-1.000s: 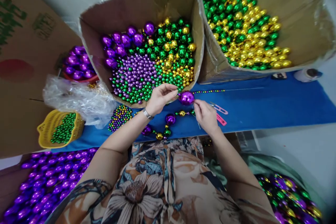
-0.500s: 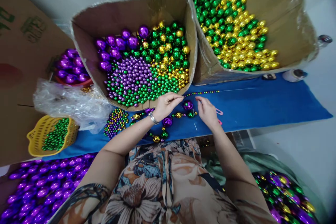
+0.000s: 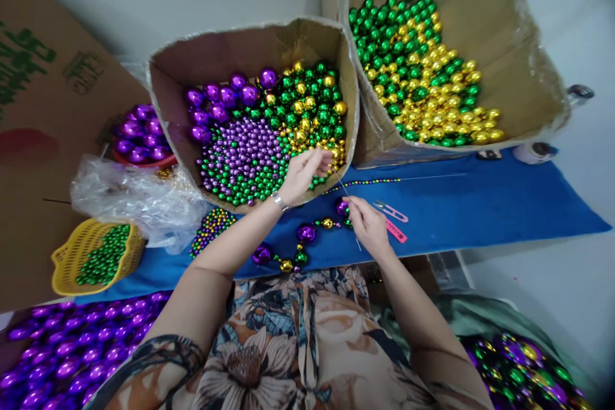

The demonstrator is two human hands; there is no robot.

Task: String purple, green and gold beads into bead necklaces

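Nearest the body, a shiny bead string (image 3: 306,233) curves over a blue cloth (image 3: 480,211): three big purple balls and two mid-sized gold ones can be counted, with green and smaller beads between. Its right end lies just beside the fingertips of the right hand (image 3: 368,227). That hand's thumb and fingers pinch a thin thread (image 3: 341,184), which slants away toward the left hand (image 3: 303,173). To the right lie one flat pink tool (image 3: 396,230) and one pair of pink snips (image 3: 394,211). Beyond runs one line of small beads (image 3: 375,182). The left hand, fingers curled, is over the front rim of one cardboard box (image 3: 250,45), near its gold beads (image 3: 307,131); whether it grips any, I cannot tell. A second box (image 3: 519,77) stands to the right.
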